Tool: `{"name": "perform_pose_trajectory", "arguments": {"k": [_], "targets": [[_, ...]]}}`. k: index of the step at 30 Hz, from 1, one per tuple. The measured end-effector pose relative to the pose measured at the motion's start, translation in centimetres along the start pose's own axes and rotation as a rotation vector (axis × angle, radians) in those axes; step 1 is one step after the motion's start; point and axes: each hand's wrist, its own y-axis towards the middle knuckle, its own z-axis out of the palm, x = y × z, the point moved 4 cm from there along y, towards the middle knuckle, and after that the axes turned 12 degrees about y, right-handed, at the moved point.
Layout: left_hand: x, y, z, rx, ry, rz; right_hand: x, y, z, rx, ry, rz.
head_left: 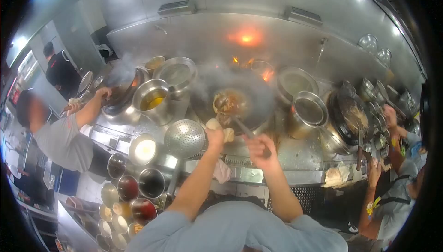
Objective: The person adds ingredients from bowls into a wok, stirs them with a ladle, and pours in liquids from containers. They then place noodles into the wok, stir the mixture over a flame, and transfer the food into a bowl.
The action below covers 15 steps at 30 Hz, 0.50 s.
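Observation:
A large dark wok (260, 96) sits over the burner in front of me, steaming, with browned food and sauce (233, 103) in its middle. My left hand (214, 134) is closed on a folded pale cloth (228, 135) at the wok's near rim. In my right hand (261, 150) is the handle of a long ladle (243, 126), which slants down into the wok. Its head is mostly hidden by food and steam. Left of my left forearm, a perforated strainer (184, 138) rests above the counter, not held.
Flames (266, 73) rise behind the wok. Pots stand on both sides, one with yellow oil (154, 99), another a tall steel pot (310, 109). Sauce containers (128, 186) crowd the lower left. Co-workers cook at the left (69, 141) and right (392, 210). A cloth (222, 171) hangs at the counter edge.

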Motion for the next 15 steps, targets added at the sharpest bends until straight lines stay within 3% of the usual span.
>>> {"name": "perform_pose_trajectory", "arguments": {"k": [1,2,5,6,9,12,15], "targets": [[0.3,0.0,-0.3,0.067,0.017,-0.024,-0.2,0.4,0.3,-0.039,0.049,-0.054],[0.6,0.0,-0.3,0.061,0.072,-0.088,0.1,1.3,0.6,-0.134,-0.115,-0.069],[0.7,-0.1,-0.4,0.014,-0.028,-0.061,2.8,0.2,0.1,-0.433,-1.526,-0.285],[0.2,-0.6,-0.3,-0.049,-0.055,-0.12,4.7,0.1,-1.2,-0.471,-1.722,-0.39],[-0.6,0.3,-0.7,0.055,0.038,-0.092,6.0,-0.3,1.4,-0.612,-2.051,-0.602],[0.0,0.3,0.0,0.046,-0.057,-0.041,9.2,1.1,1.5,-0.694,-2.179,-0.661],[3.4,2.9,1.1,0.119,-0.028,-0.044,8.9,1.8,-0.6,-0.667,-1.876,-0.41]]}}
